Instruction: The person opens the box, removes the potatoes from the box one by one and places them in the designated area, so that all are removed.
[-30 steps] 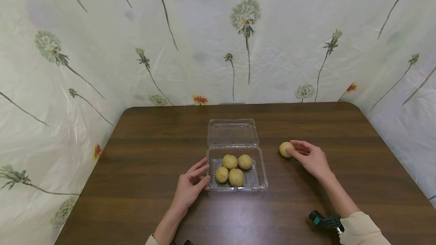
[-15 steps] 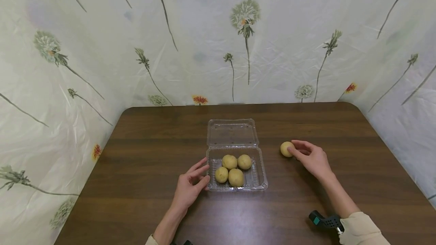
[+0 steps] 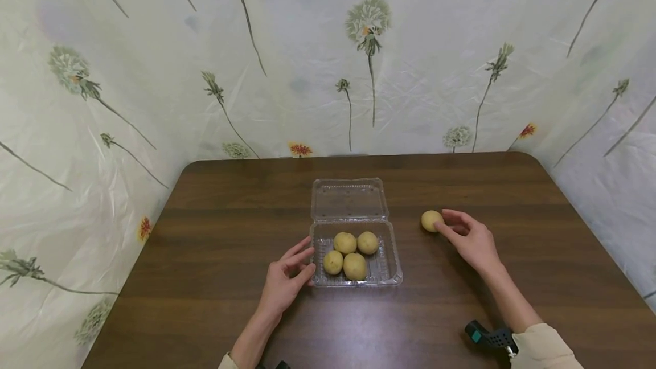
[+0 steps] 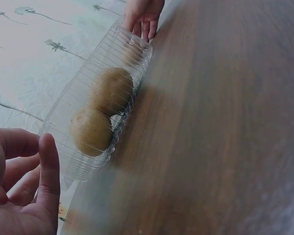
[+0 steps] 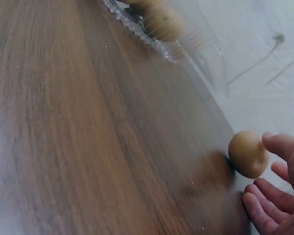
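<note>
A clear plastic clamshell container (image 3: 386,266) lies with its lid (image 3: 350,199) folded back. Several small yellow potatoes (image 3: 355,267) sit inside its base. My left hand (image 3: 284,286) holds the container's left side; in the left wrist view, thumb and index finger pinch its rim. To the right of the container, a single potato (image 3: 431,221) rests on the table. My right hand (image 3: 474,244) is beside this potato. The right wrist view has the thumb (image 5: 279,143) at the potato's upper side, while the lower fingers (image 5: 264,203) stand apart from it.
The dark wooden table (image 3: 225,232) has rounded far corners. Behind it and at the sides hangs a pale sheet (image 3: 287,61) printed with dandelions. A black strap device (image 3: 489,335) is on the right wrist.
My right hand's fingers have drawn slightly to the right, away from the single potato, which has barely shifted. The left hand and the container have stayed put.
</note>
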{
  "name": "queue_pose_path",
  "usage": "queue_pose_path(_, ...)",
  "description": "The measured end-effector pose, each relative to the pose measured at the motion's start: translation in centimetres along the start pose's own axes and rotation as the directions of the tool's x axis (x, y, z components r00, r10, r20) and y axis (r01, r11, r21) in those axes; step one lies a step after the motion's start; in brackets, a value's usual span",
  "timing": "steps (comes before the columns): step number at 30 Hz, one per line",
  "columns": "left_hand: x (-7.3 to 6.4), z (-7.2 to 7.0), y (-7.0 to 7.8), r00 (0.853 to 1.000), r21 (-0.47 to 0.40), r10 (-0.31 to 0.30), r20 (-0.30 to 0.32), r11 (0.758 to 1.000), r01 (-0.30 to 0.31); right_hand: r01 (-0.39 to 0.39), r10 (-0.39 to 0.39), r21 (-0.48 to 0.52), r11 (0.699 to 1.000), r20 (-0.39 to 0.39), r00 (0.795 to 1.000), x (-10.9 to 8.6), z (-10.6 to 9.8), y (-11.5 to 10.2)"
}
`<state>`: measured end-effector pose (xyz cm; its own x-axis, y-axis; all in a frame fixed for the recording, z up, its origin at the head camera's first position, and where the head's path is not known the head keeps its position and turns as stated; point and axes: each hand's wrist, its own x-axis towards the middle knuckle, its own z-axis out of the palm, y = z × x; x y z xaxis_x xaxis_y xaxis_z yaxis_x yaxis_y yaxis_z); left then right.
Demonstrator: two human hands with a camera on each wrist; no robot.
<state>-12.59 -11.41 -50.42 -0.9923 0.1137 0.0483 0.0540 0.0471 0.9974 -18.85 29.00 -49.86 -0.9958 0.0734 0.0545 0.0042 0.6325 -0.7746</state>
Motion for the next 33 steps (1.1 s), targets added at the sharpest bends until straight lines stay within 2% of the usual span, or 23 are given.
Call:
queue_pose_path(11,0.0,0.0,-0.1,1.0,-0.035,0.019,-0.006,0.999,-0.019,-0.048,0.049,-0.016,0.999,0.019,0.999,-1.3,-1.2,0.5)
queue_pose_path(20,0.1,0.1,-0.1,1.0,-0.027,0.006,-0.005,1.0,-0.006,-0.013,0.014,-0.069,0.998,0.016,1.0,-2.7,-1.7,0.2)
queue_pose_path(33,0.0,0.1,0.2,1.0,-0.027,-0.004,-0.01,1.0,0.003,0.028,-0.027,-0.032,0.999,0.029,0.999,-5.1,-0.6,-1.6)
